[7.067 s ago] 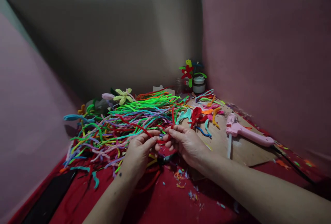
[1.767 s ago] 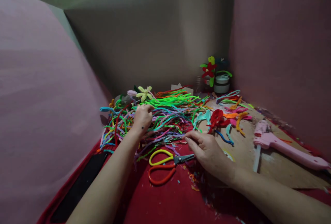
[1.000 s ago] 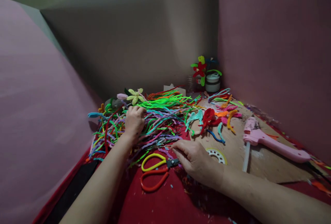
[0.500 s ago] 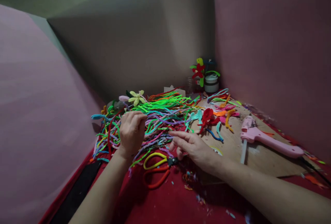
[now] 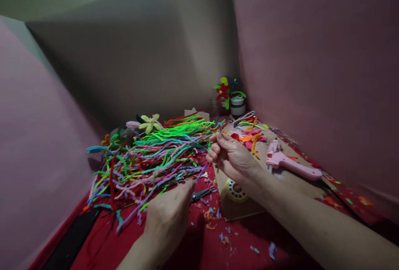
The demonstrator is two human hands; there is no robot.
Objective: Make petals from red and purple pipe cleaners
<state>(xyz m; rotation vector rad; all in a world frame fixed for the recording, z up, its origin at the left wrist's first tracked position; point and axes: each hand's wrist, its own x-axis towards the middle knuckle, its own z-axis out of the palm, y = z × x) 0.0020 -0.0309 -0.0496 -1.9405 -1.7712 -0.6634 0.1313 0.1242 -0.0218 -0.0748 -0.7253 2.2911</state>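
A purple pipe cleaner (image 5: 202, 173) runs between my two hands. My right hand (image 5: 232, 153) pinches it, and a short end sticks up above the fingertips. My left hand (image 5: 170, 216) is closed, lower and nearer to me, at the other end of that stretch; its fingertips are turned away from view. Under it lie the scissors (image 5: 199, 195), their blades showing and their handles hidden. Just beyond both hands spreads a heap of many-coloured pipe cleaners (image 5: 168, 149). Below my right wrist, a white and yellow roll (image 5: 232, 187) lies on the board.
A pink glue gun (image 5: 293, 166) lies on the brown board (image 5: 227, 209) at the right, its cord trailing right. Bent pipe-cleaner pieces (image 5: 249, 137) lie behind. A pale yellow flower (image 5: 150, 123) tops the heap. A lidded jar (image 5: 237, 105) stands by the wall. Scraps dot the red cloth (image 5: 224, 253).
My right hand has closed on the purple pipe cleaner and moved up. My left hand has come down from over the heap towards me, covering the scissor handles. The view has swung right.
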